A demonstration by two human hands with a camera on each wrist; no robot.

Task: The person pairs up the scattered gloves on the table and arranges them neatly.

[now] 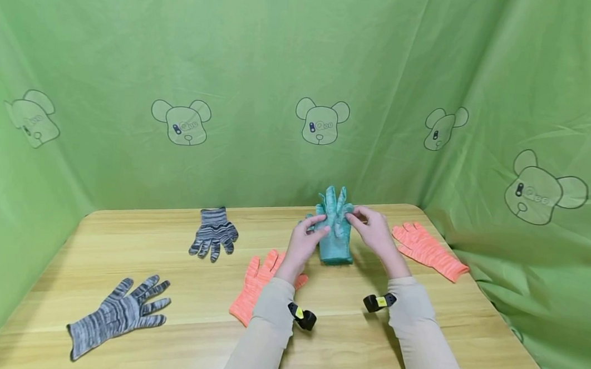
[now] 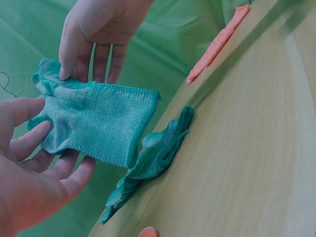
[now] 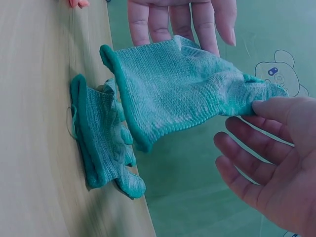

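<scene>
Teal knitted glove [image 1: 335, 247], right of centre in the head view, runs lengthwise up-frame, cuff lowest, between the right hand [image 1: 375, 231], pinching one side, and the left hand [image 1: 303, 243], touching it with extended fingers.

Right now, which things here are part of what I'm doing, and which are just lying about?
Part of the job:
the raised teal glove, pinched by your right hand
the second teal glove on the table, probably, as its colour matches

Apparently just lying about:
the left orange glove
the right orange glove
the nearer striped glove
the farther striped glove
</scene>
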